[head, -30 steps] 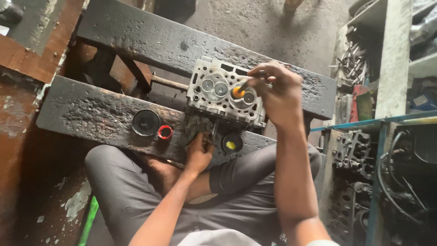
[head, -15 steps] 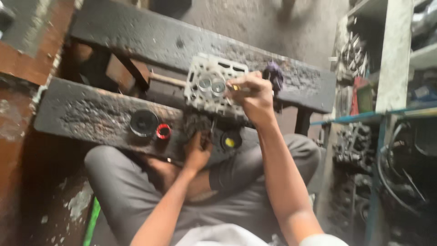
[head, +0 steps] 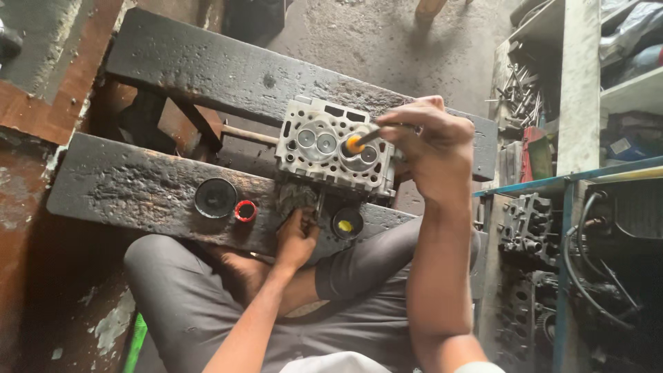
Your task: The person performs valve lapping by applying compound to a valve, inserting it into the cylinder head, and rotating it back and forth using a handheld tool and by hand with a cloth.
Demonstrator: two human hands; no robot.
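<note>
Seen from above, seated at a blackened two-plank wooden bench (head: 138, 186), grey-trousered legs folded beneath it. Lying across the gap between the planks, a pale metal cylinder head (head: 335, 153), long axis running left to right, valve faces up, directly under and just left of the right hand's fingers. Farther right of those fingers, shelving (head: 580, 90) crowded with bolts and dark engine parts.

Right hand (head: 428, 148) nearer the work on top, fingers (head: 400, 124) curled tight around a slim stick-like tool (head: 369, 136), orange tip (head: 353, 144) pressed down onto one of the valves (head: 366, 155) in the right-hand chamber. Tool slanting from the fingers down and to the left, so the contact point lies just left of the knuckles; two more round valves (head: 316, 140) sit farther left, untouched.

Left hand (head: 298, 238) low at the near edge of the cylinder head, fingers closed around something thin and dark below the casting, next to a grimy rag (head: 297, 197); what exactly is gripped cannot be told.

On the near plank, left of the left hand's fingers, a round black tin (head: 215, 197) and just beside it a small red cap (head: 244, 211). Right of those same fingers, touching distance away, a small open black pot with yellow paste (head: 347, 224) inside.
</note>
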